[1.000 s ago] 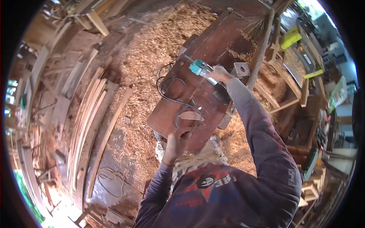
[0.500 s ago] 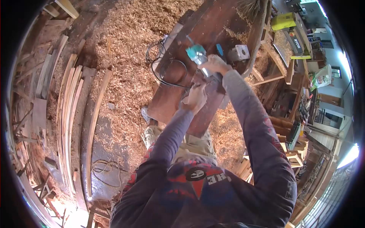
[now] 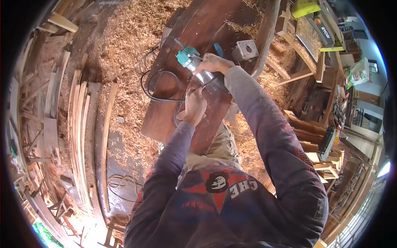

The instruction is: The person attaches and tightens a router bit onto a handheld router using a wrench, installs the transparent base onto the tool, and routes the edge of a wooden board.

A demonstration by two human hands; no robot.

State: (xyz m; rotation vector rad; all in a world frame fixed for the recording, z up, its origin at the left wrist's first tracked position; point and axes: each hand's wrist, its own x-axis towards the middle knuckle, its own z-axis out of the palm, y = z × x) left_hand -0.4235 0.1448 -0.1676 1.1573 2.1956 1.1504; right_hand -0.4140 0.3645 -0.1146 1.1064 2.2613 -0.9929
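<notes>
Router (image 3: 188,58) is already in hand, tilted over the bench (image 3: 160,120), with the right hand (image 3: 213,64) wrapped round its body and the left hand (image 3: 195,105) curled narrow by the silver end, though I can't tell if it's gripping the thin dark piece there. Looks like hands-on fiddling with the tool itself, not cutting, and the holed block (image 3: 245,50) sits untouched nearby. Can't see how much is left.

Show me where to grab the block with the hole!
I'd come from above and squeeze two opposite outer sides of the block. It looks boxy with straight edges, nothing covers it, and the green tool is apart from it, off to the left.
</notes>
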